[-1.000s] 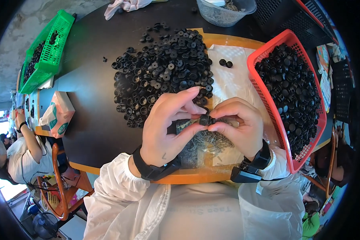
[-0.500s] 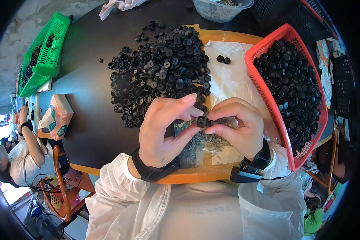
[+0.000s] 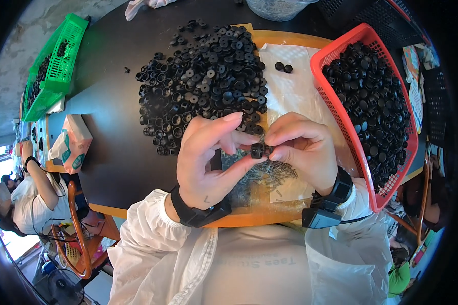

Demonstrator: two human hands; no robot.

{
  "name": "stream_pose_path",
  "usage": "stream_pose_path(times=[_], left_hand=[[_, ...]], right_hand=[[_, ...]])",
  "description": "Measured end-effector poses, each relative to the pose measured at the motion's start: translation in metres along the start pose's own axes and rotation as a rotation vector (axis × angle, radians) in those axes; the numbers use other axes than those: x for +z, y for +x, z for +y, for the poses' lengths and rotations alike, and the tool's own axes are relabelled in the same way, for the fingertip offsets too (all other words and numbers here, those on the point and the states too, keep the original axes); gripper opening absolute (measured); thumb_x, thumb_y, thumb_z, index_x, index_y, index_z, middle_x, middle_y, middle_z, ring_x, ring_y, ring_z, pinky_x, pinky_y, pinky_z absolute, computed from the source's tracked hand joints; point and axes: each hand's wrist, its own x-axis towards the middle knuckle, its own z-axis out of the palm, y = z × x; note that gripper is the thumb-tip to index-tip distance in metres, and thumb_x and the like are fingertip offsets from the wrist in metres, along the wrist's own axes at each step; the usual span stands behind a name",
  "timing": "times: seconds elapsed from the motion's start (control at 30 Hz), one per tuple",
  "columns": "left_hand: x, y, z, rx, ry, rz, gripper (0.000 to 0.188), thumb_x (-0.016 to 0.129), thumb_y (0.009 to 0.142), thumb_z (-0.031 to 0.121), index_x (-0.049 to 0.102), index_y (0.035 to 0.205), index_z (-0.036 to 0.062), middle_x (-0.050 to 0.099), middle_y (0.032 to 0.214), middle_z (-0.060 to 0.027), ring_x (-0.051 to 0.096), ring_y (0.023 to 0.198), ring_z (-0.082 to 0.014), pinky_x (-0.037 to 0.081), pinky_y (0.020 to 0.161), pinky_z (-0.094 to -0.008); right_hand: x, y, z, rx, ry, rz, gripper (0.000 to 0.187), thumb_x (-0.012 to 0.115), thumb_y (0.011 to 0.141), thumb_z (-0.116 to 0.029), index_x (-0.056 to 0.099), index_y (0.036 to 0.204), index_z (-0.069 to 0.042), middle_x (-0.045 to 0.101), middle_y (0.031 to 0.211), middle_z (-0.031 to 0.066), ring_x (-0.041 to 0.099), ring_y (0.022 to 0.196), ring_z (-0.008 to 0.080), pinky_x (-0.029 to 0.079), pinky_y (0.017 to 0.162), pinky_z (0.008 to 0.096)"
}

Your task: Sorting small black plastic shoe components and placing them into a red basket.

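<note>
Between the fingertips of my left hand (image 3: 201, 160) is a small, round black plastic part (image 3: 257, 151), held by thumb and finger. From the other side my right hand (image 3: 308, 147) pinches a small dark piece at the part's right end; whether it is separate I cannot tell. Under my hands lies a heap of thin metal pins (image 3: 272, 175), partly covered by them. Just beyond my left hand spreads a large pile of black plastic caps and discs (image 3: 203, 86). Both wrists wear black straps with small devices.
A red basket (image 3: 318, 68) full of black round parts stands at the right. Two black parts (image 3: 283, 67) sit on a white sheet (image 3: 290, 94). A tissue pack (image 3: 79, 142) and a green basket (image 3: 61, 84) are at the left, near another person (image 3: 40, 195). A clear tub (image 3: 280, 11) stands far back.
My hands stay together at the same spot. The right fingers have shifted slightly and the black part shows a little more. The whole view has moved slightly.
</note>
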Motion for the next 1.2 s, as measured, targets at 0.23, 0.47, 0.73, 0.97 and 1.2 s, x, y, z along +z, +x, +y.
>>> stream_pose_path(times=[0.23, 0.47, 0.73, 0.97, 1.2], left_hand=[[-0.005, -0.002, -0.006, 0.044, 0.107, -0.033, 0.083, 0.082, 0.065, -0.007, 0.037, 0.134, 0.0021, 0.046, 0.09, -0.0055, 0.067, 0.082, -0.0223, 0.055, 0.069, -0.0291], [0.0, -0.002, -0.001, 0.016, -0.017, 0.071, 0.071, 0.08, 0.062, -0.012, 0.055, 0.126, 0.0033, 0.051, 0.089, -0.0059, 0.063, 0.08, -0.0161, 0.056, 0.07, -0.0273], [-0.009, -0.005, 0.002, 0.076, -0.076, -0.213, 0.062, 0.075, 0.07, -0.008, 0.047, 0.124, 0.0018, 0.059, 0.096, -0.0155, 0.065, 0.08, -0.0267, 0.054, 0.071, -0.0344], [-0.018, 0.003, 0.011, 0.031, 0.06, -0.226, 0.046, 0.083, 0.068, 0.013, 0.061, 0.107, 0.0007, 0.055, 0.101, -0.0147, 0.065, 0.086, -0.0244, 0.054, 0.073, -0.0326], [-0.021, 0.015, 0.006, 0.177, 0.272, -0.239, 0.048, 0.086, 0.061, 0.026, 0.068, 0.099, 0.0028, 0.053, 0.102, -0.0097, 0.062, 0.09, -0.0247, 0.053, 0.079, -0.0332]], right_hand=[[0.004, 0.0, -0.006, 0.098, 0.014, 0.008, 0.022, 0.071, 0.077, 0.01, 0.069, 0.098, 0.003, 0.062, 0.105, 0.0116, 0.061, 0.098, 0.018, 0.051, 0.086, 0.0284], [-0.002, -0.002, -0.001, 0.117, 0.145, -0.057, 0.043, 0.074, 0.077, 0.006, 0.058, 0.116, 0.0, 0.06, 0.112, 0.008, 0.059, 0.102, 0.0164, 0.05, 0.09, 0.0298], [-0.003, 0.002, -0.017, 0.45, 0.314, -0.135, 0.051, 0.073, 0.079, 0.003, 0.05, 0.125, -0.001, 0.059, 0.118, 0.0086, 0.057, 0.112, 0.0154, 0.048, 0.096, 0.0296], [-0.004, 0.0, -0.012, 0.376, 0.317, -0.174, 0.052, 0.072, 0.081, 0.002, 0.049, 0.127, 0.0, 0.061, 0.113, 0.0094, 0.059, 0.109, 0.016, 0.048, 0.095, 0.03], [-0.002, -0.001, -0.011, 0.347, 0.368, -0.192, 0.053, 0.072, 0.081, 0.002, 0.048, 0.128, 0.0, 0.062, 0.111, 0.0092, 0.059, 0.105, 0.015, 0.048, 0.094, 0.0298]])
